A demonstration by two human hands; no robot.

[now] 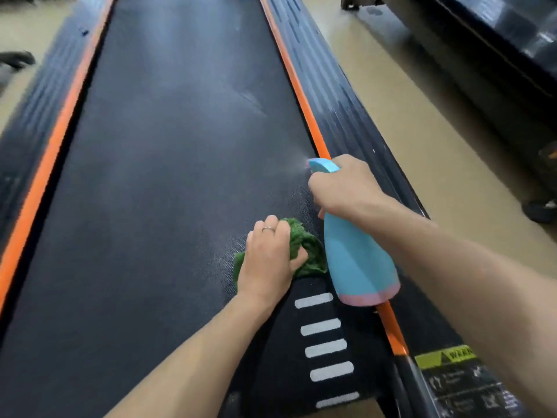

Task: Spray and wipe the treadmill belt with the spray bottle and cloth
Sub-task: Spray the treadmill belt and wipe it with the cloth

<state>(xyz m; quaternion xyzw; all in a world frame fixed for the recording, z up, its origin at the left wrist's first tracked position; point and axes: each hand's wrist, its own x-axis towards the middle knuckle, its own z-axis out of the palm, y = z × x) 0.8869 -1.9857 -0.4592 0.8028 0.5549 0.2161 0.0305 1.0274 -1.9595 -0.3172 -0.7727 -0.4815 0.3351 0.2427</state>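
Head view | my right hand [340, 188] grips spray bottle [358, 260], nozzle pointing up-belt | left hand [268, 260] clutches cloth [304, 248] on treadmill belt [168, 176], nearer the wet patch ahead.

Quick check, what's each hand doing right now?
Left hand: grips the green cloth, pressed on the treadmill belt.
Right hand: holds the blue spray bottle, mist leaving the nozzle.

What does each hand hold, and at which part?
Right hand grips the spray bottle at its neck, below the nozzle. Left hand grips the bunched cloth from above.
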